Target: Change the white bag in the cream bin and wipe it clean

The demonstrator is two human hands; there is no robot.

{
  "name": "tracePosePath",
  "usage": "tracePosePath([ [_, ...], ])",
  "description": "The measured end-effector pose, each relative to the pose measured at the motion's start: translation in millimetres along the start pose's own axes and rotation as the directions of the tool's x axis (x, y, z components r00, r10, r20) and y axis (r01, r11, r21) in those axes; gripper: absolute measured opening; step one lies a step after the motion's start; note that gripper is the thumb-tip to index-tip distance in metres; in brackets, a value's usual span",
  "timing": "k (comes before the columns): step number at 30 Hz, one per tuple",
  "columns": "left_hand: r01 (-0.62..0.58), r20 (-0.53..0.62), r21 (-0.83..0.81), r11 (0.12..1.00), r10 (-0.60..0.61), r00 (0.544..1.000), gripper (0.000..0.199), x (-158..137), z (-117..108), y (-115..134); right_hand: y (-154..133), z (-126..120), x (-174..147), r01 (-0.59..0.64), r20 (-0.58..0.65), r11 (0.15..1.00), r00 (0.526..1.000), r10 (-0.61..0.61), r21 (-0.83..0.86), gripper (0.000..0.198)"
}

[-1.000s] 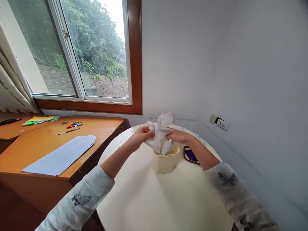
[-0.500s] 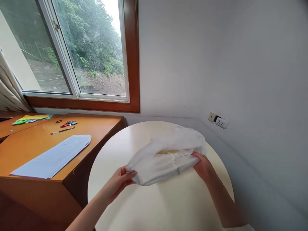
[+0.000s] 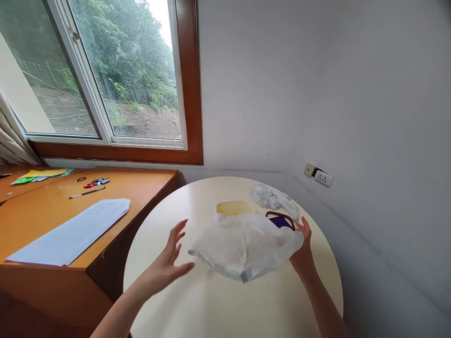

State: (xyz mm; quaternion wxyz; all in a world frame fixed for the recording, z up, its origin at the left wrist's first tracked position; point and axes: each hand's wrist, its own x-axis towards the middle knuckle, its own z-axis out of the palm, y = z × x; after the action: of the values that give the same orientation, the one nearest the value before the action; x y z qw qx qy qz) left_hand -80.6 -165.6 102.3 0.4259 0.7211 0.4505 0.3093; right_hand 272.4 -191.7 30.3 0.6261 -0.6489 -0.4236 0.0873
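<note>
A thin white plastic bag (image 3: 243, 241), puffed up and crinkled, is over the middle of the round table. My left hand (image 3: 165, 260) is just left of the bag, fingers spread and apart from it, holding nothing. At the bag's right corner is my right hand (image 3: 302, 246), its fingers raised and apart; the corner overlaps the palm and hides part of the hand. Behind the bag, partly covered by it, are a pale yellow flat-looking object (image 3: 232, 207) and a brown-rimmed object with purple inside (image 3: 281, 220).
A crumpled clear plastic bag (image 3: 269, 197) lies at the back right of the round cream table (image 3: 169, 211). On the wooden desk (image 3: 148, 180) to the left are papers (image 3: 73, 232), a pen (image 3: 87, 192) and keys (image 3: 97, 182). A wall socket (image 3: 323, 178) is at right.
The white bag has come lower and toward me, uncovering the yellow object, the purple one and the clear bag behind. My left hand has let go of its corner; my right fingers have spread.
</note>
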Motion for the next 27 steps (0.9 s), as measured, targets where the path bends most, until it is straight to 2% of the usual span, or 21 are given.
tracePosePath([
  [2, -0.081, 0.014, 0.191, 0.978, 0.079, 0.997, 0.095, -9, 14, 7, -10, -7, -12, 0.148, -0.070, 0.956, 0.983, -0.171, -0.255, 0.093],
  [3, -0.106, -0.007, 0.285, 0.953, 0.113, 0.994, 0.098, -11, 23, 8, -16, -9, -17, 0.182, -0.089, 0.928, 0.971, -0.222, -0.325, 0.087],
  [5, -0.186, -0.085, 0.449, 0.874, 0.249, 0.965, 0.092, -11, 43, 6, -25, -12, -24, 0.158, -0.117, 0.920, 0.970, -0.212, -0.359, 0.071],
  [8, -0.267, -0.203, 0.592, 0.760, 0.462, 0.864, 0.051, -3, 61, 1, -32, -13, -25, 0.105, -0.054, 0.921, 0.989, -0.135, -0.374, 0.050],
  [10, -0.292, -0.235, 0.574, 0.765, 0.495, 0.837, 0.023, 3, 61, 1, -32, -15, -22, 0.181, 0.033, 0.878, 0.982, -0.186, -0.442, 0.045],
  [12, -0.295, -0.258, 0.467, 0.833, 0.448, 0.856, 0.011, 9, 52, 7, -30, -18, -18, 0.267, 0.083, 0.823, 0.962, -0.262, -0.502, 0.047],
  [15, -0.250, -0.306, 0.253, 0.935, 0.323, 0.896, 0.012, 25, 33, 25, -35, -23, -9, 0.339, 0.099, 0.753, 0.933, -0.346, -0.563, 0.050],
  [19, -0.165, -0.309, 0.104, 0.981, 0.190, 0.932, 0.016, 66, 12, 45, -58, -25, 14, 0.366, 0.099, 0.708, 0.916, -0.389, -0.604, 0.049],
  [20, -0.162, -0.324, 0.002, 0.987, 0.154, 0.933, 0.016, 79, 8, 48, -64, -23, 22, 0.352, 0.093, 0.722, 0.923, -0.374, -0.595, 0.049],
  [21, -0.141, -0.308, -0.128, 0.982, 0.096, 0.947, 0.017, 91, 6, 50, -68, -20, 31, 0.327, 0.087, 0.753, 0.936, -0.341, -0.571, 0.048],
  [23, -0.093, -0.259, -0.198, 0.976, 0.040, 0.965, 0.020, 117, 3, 51, -72, -12, 50, 0.226, 0.081, 0.867, 0.974, -0.213, -0.445, 0.048],
  [25, -0.027, -0.227, -0.238, 0.971, -0.028, 0.974, 0.024, 139, 3, 47, -66, 0, 67, 0.035, 0.100, 0.983, 0.995, -0.017, -0.181, 0.046],
  [26, 0.011, -0.212, -0.253, 0.967, -0.067, 0.975, 0.024, 149, 3, 44, -60, 7, 75, -0.103, 0.133, 0.994, 0.986, 0.105, -0.025, 0.044],
  [27, 0.054, -0.195, -0.266, 0.962, -0.108, 0.975, 0.024, 158, 4, 40, -54, 14, 82, -0.165, 0.176, 0.986, 0.972, 0.158, 0.029, 0.040],
])
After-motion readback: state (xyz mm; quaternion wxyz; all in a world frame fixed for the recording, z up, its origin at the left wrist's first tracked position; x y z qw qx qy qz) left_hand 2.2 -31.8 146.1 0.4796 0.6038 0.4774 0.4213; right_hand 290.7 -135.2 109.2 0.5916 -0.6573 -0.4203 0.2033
